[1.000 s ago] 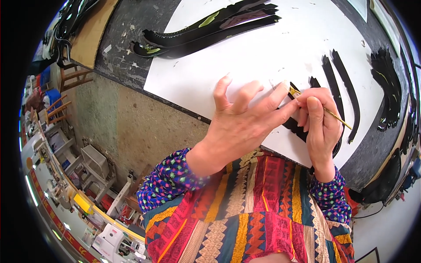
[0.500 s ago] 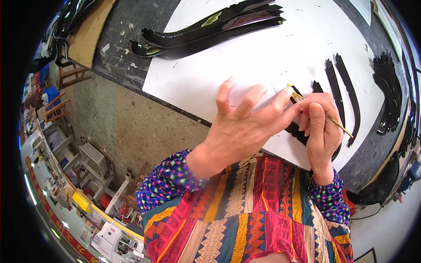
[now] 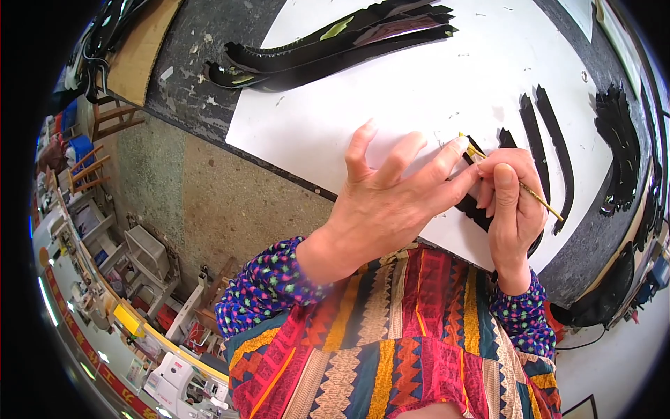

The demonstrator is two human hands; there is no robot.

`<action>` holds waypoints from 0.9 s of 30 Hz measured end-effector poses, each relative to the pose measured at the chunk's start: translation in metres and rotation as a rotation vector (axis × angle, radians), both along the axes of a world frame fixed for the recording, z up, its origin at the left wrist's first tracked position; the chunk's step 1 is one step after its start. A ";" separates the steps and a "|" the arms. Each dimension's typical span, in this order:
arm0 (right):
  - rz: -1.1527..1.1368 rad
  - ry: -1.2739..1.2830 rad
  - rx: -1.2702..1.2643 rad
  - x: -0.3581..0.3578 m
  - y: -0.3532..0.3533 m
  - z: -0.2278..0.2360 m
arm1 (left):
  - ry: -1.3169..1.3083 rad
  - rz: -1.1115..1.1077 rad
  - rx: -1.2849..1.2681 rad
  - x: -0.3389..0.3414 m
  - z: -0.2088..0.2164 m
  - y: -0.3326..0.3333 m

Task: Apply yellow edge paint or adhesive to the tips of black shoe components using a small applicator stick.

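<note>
My right hand (image 3: 516,202) is closed in a pinch around a thin yellowish-brown stick (image 3: 548,205). The stick slants across from lower right to upper left, and its yellow tip lies by my left index fingertip. Fingers spread, my left hand (image 3: 391,192) reaches over the white sheet (image 3: 307,129). Its index finger and thumb are at a black strip (image 3: 476,214) between the two hands. Both hands hide most of that strip. Right of it lie more narrow black strips, one (image 3: 536,143) partly behind my right hand and another (image 3: 558,150) farther right.
Long curved black pieces (image 3: 314,70) lie at the far left of the sheet. A bundle of black strips (image 3: 618,146) rests on the dark worn table (image 3: 185,77) at the right. Wooden stools (image 3: 91,171) stand on the floor to the left, with a white machine (image 3: 171,380) at lower left.
Hardly anything differs. The yellow tip of the stick has shifted very slightly at my left index finger, and both hands keep their places.
</note>
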State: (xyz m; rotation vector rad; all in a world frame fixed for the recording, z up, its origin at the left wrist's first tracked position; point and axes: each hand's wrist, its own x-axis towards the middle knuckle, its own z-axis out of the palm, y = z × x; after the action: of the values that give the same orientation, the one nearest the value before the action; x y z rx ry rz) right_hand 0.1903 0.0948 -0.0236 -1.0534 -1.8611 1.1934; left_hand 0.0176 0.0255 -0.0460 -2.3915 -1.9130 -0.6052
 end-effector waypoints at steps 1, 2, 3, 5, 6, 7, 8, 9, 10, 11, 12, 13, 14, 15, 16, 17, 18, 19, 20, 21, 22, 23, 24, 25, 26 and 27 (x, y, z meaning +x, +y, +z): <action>0.002 -0.001 -0.012 0.000 0.000 0.000 | -0.014 0.003 0.007 0.000 -0.001 0.000; 0.003 -0.002 -0.012 0.000 0.000 0.000 | -0.015 0.004 0.007 0.001 -0.001 0.000; -0.003 0.001 -0.008 0.000 0.000 -0.001 | -0.028 0.004 0.008 0.001 -0.001 0.001; -0.008 0.003 -0.005 -0.001 -0.001 -0.001 | -0.041 0.006 0.010 0.001 0.000 0.000; -0.017 -0.001 -0.012 -0.002 -0.001 -0.001 | -0.051 0.006 0.007 0.001 0.000 0.000; -0.027 -0.007 -0.018 -0.003 -0.001 -0.001 | -0.063 0.004 0.005 0.001 -0.001 0.000; -0.026 -0.007 -0.018 -0.003 -0.001 -0.001 | -0.063 0.005 0.005 0.001 -0.001 0.001; -0.013 -0.017 -0.010 -0.002 -0.001 -0.001 | -0.069 0.005 0.002 0.001 -0.001 0.001; -0.001 -0.027 -0.002 -0.002 0.000 0.000 | -0.075 0.004 0.000 0.001 -0.001 0.002; 0.000 -0.028 -0.002 -0.001 0.000 0.000 | -0.075 0.005 -0.001 0.001 -0.001 0.002; 0.010 -0.025 -0.005 -0.001 0.001 -0.001 | -0.069 0.003 -0.004 0.000 -0.001 0.002; 0.020 -0.022 -0.008 0.000 0.002 0.000 | -0.063 0.000 -0.007 0.000 0.000 0.003; 0.021 -0.023 -0.008 -0.001 0.002 0.000 | -0.064 0.001 -0.007 0.001 0.000 0.003; 0.004 -0.023 -0.006 -0.002 0.002 0.000 | -0.067 0.001 -0.003 0.001 0.000 0.003; -0.013 -0.022 -0.003 -0.004 0.002 0.000 | -0.070 0.001 0.000 0.001 -0.001 0.004; -0.013 -0.022 -0.003 -0.004 0.003 0.000 | -0.069 0.002 0.000 0.001 -0.001 0.004; -0.007 -0.017 -0.007 -0.004 0.004 0.000 | -0.064 0.004 0.001 0.001 -0.001 0.004; -0.003 -0.011 -0.010 -0.004 0.004 0.000 | -0.059 0.004 0.004 0.000 -0.001 0.005; -0.004 -0.010 -0.008 -0.003 0.005 0.001 | -0.059 0.003 0.006 -0.001 -0.001 0.006; -0.001 0.003 -0.072 -0.001 0.007 0.003 | -0.054 -0.006 -0.001 -0.002 0.000 0.007; 0.002 0.017 -0.136 0.001 0.008 0.005 | -0.049 -0.015 -0.006 -0.002 0.000 0.008; 0.001 0.019 -0.131 0.003 0.008 0.006 | -0.047 -0.017 -0.001 -0.002 0.001 0.009; -0.052 0.020 -0.068 0.005 0.007 0.005 | -0.068 -0.009 0.004 -0.002 0.002 0.010; -0.104 0.019 -0.005 0.007 0.006 0.005 | -0.089 -0.002 0.009 -0.002 0.002 0.012; -0.145 -0.101 0.126 0.008 0.005 0.007 | -0.089 -0.004 0.015 -0.002 0.002 0.013; -0.148 -0.100 0.132 0.009 0.005 0.007 | -0.099 -0.004 0.018 -0.002 0.002 0.014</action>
State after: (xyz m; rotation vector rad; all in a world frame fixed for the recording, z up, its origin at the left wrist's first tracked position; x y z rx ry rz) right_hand 0.1995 0.0993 -0.0170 -1.1723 -1.8737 0.9356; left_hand 0.0156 0.0391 -0.0440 -2.3983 -1.9316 -0.7517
